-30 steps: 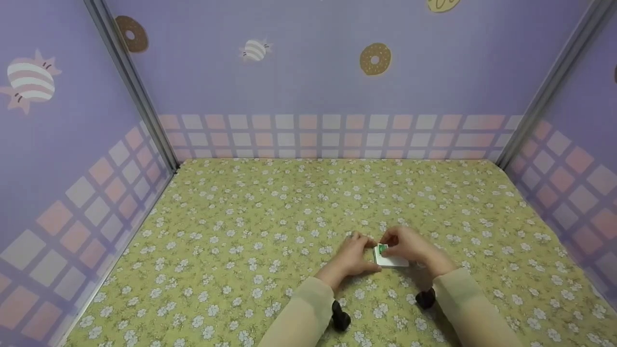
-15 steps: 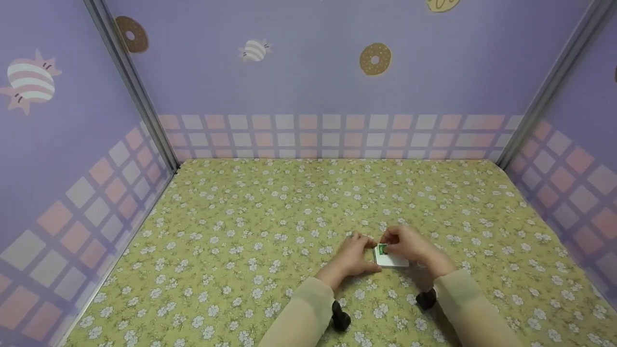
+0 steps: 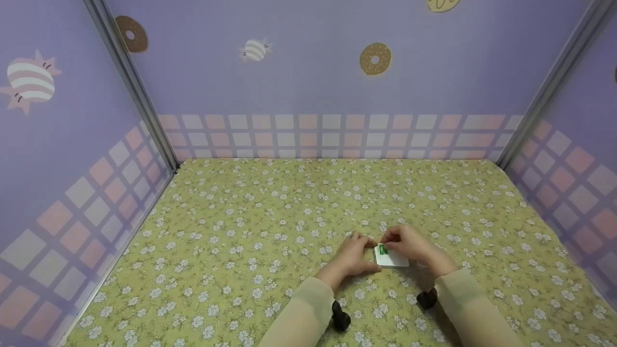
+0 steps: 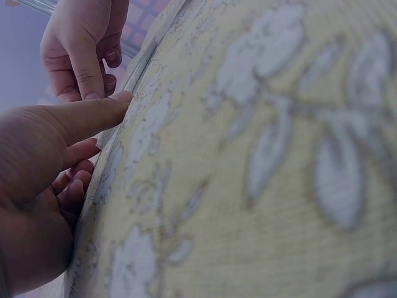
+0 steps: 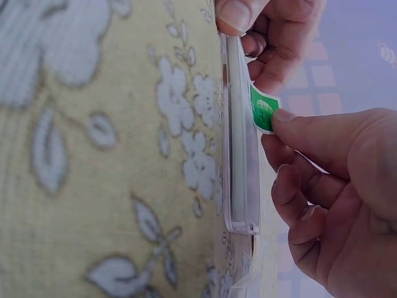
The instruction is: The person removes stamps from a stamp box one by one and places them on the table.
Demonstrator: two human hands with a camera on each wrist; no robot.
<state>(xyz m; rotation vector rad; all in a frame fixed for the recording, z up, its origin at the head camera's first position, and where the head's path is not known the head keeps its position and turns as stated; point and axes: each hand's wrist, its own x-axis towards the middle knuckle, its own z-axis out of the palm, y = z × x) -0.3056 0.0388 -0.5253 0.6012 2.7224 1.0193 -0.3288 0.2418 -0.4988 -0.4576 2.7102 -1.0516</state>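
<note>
A flat white case [image 3: 393, 260] with clear edges lies on the cloth between my two hands. With thumb and fingers on opposite sides, my left hand [image 3: 352, 255] holds its left end. My right hand [image 3: 409, 243] is over the case. Its thumb and index finger pinch a small green stamp-like sticker [image 5: 264, 109], which has a pale border and a lighter printed picture. In the right wrist view the sticker stands bent up from the case's top face; the fingertip behind it is hidden. The left wrist view shows only a thin edge of the case beyond my left thumb.
Beyond the case's right end lies a clear plastic piece [image 5: 247, 287], partly seen. A yellow-green floral cloth [image 3: 270, 217] covers the table. Purple walls [image 3: 308, 72] with grey corner posts stand at the back and both sides.
My right hand has shifted very slightly right, and more of the green sticker shows beside its thumb. The left hand and the case stay in place.
</note>
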